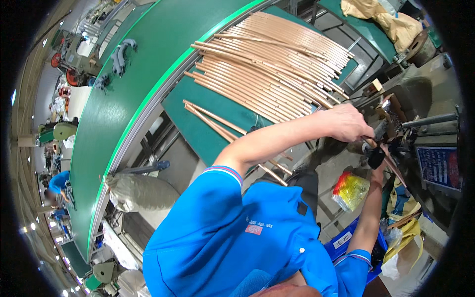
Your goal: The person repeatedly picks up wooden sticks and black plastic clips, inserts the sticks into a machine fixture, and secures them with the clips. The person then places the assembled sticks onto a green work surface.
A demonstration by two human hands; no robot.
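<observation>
Reaching across to the right, my left hand (346, 122) is closed, its fingers bent down around something at the machine fixture. A short brownish end (368, 142) shows by its fingertips, but I cannot tell what it belongs to. My right hand (379, 163) is just below, close to a black piece (376, 157) that hides its fingers. Beside it a thin pinkish-copper rod (394, 167) slants down to the right; whether the hand grips it is unclear. Behind my left forearm, many copper-coloured tubes (247, 74) lie side by side on a green table (185, 116), some crossing on top.
A long green conveyor (133, 84) curves along the left, with grey pieces (118, 59) on it. A stuffed sack (141, 192) stands below its edge. By my right arm are a red-yellow plastic packet (350, 191) and a blue bin (341, 240). A metal bar (430, 120) juts from the machine.
</observation>
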